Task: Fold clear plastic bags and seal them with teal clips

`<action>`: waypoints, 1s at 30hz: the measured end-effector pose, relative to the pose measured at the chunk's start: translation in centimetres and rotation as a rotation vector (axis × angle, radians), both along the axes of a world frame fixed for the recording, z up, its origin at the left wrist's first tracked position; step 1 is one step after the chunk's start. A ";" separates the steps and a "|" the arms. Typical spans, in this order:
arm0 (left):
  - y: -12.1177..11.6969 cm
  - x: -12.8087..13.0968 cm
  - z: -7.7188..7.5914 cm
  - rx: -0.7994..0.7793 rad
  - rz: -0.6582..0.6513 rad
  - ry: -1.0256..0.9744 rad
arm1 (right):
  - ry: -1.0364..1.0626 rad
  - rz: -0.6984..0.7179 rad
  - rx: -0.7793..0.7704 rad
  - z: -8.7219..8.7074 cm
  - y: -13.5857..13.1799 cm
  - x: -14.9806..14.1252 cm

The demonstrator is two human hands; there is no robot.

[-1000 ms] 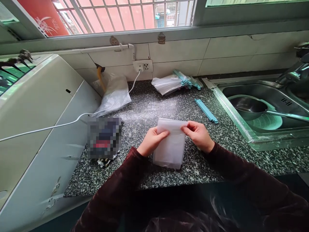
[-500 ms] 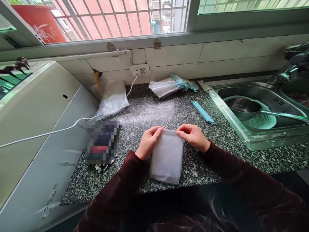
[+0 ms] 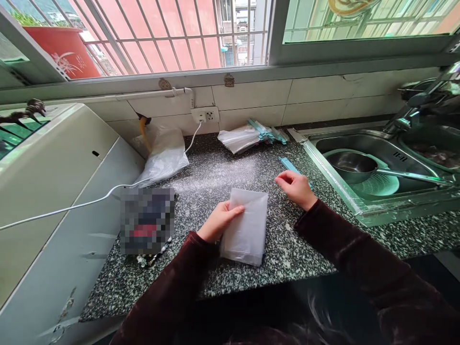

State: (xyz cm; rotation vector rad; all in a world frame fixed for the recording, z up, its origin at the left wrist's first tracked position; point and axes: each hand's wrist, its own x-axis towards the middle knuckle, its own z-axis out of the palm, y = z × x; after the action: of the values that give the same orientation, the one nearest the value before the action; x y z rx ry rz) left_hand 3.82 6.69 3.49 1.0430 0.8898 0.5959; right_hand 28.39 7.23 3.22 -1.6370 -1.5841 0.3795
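A folded clear plastic bag (image 3: 247, 225) lies on the speckled granite counter (image 3: 215, 177) in front of me. My left hand (image 3: 219, 221) pinches its upper left edge between thumb and fingers. My right hand (image 3: 295, 187) is off the bag, to its right, with the fingers curled loosely and nothing visible in them. It hovers at the near end of a light blue sealing strip (image 3: 287, 165) that lies on the counter. Whether it touches the strip I cannot tell.
A stack of clear bags with blue strips (image 3: 251, 135) lies at the back by the tiled wall. A crumpled plastic bag (image 3: 163, 153) and a white cable (image 3: 72, 206) are at the left. A blurred dark item (image 3: 146, 220) sits left of my hands. A steel sink (image 3: 381, 163) holds a pan and green strainer.
My right hand let go of the bag's top edge and moved right and away, to the blue strip. The left hand keeps its hold. The camera tilted up slightly.
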 end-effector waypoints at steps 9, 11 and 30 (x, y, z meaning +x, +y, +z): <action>0.0 0.0 -0.2 0.015 0.012 0.016 | -0.676 -0.353 -0.183 0.0 1.2 4.8; 0.0 0.0 -0.2 0.017 0.015 0.015 | -0.712 -0.362 -0.240 0.1 1.1 4.5; 0.4 -0.2 0.0 -0.007 0.099 -0.014 | -0.619 -0.259 0.067 -0.3 0.3 2.4</action>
State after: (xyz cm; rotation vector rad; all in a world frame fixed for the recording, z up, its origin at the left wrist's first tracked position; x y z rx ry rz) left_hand 3.61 7.12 3.47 0.9923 0.9347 0.6813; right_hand 30.81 7.56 2.95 -1.9903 -1.7525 -0.3497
